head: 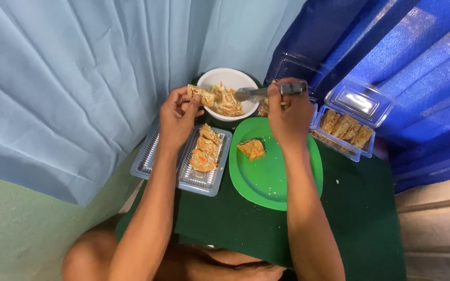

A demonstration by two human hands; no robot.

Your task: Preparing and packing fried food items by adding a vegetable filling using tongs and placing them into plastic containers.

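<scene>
I see a triangular fried tofu piece (200,94) pinched in the left hand (177,117), over the near-left rim of the white round bowl (212,77) of shredded vegetable filling (226,101). Right hand (289,115) clenched on a metal spoon (266,92), its tip in the bowl. Below the bowl: green plastic plate (277,179) with one tofu piece (251,149). Left of that, clear tray (204,179) of filled pieces. Right of the bowl, clear lidded box (363,152). All on a dark green surface (360,218).

Spoon (259,93) bowl blurred, load unreadable. Right hand (289,117) hides container (264,108) behind it, contents partly seen only. Left hand (177,120) covers clear tray (204,182) middle. Green plate (272,177) far edge under right wrist. Worktop (360,218) cut by bottom edge. Left grip on pastry (200,95): fingertip contact unclear.
</scene>
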